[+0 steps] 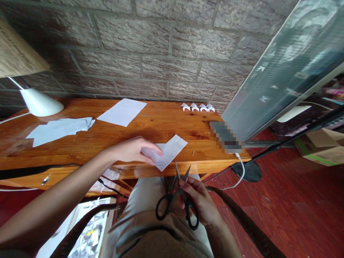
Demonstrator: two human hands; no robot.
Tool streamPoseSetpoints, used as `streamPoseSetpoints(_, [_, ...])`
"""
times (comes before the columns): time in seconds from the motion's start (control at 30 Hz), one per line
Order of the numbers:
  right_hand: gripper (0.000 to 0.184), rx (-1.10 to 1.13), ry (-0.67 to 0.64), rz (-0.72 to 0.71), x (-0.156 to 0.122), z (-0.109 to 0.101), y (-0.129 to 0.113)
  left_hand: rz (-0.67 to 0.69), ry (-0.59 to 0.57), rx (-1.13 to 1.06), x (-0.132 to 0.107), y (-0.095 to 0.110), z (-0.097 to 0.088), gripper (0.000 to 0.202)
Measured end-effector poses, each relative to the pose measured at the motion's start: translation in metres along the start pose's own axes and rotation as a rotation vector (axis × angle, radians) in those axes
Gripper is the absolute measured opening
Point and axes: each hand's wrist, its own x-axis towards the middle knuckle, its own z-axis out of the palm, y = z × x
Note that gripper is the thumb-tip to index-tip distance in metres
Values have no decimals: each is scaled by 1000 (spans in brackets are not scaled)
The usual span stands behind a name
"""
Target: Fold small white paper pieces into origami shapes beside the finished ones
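Note:
My left hand (134,150) rests on the near edge of a wooden desk (113,139), fingers closed on the end of a folded white paper strip (172,150) that lies on the desk. My right hand (201,200) is below the desk edge, over my lap, and grips black-handled scissors (177,200). The blades are parted and point up toward the strip without touching it.
On the desk lie a white sheet (122,111), crumpled paper pieces (60,129), several small folded paper figures (197,107), a white lamp base (40,103) and a blurred device (225,137) with a cable. A glass panel (282,68) leans at the right. A box of scraps (88,229) sits below.

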Motion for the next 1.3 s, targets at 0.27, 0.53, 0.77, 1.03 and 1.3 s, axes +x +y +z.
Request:
streamPoseSetpoints(0.27, [32,12,-6,2,1,2,-2,63,129,14,-1,-3,4,28])
streamPoseSetpoints(0.53, [31,22,15,-9,1,3,-3,83,196,216,-9,1,16,36])
streamPoseSetpoints(0.77, [31,10,14,-14,5,5,0,136,291,546,-1,4,31,44])
streamPoseSetpoints(1.03, [31,10,12,-46,16,13,-3,135,252,635,-1,3,35,41])
streamPoseSetpoints(1.3, [33,50,110,-104,28,26,5,182,163,611,-7,9,36,49])
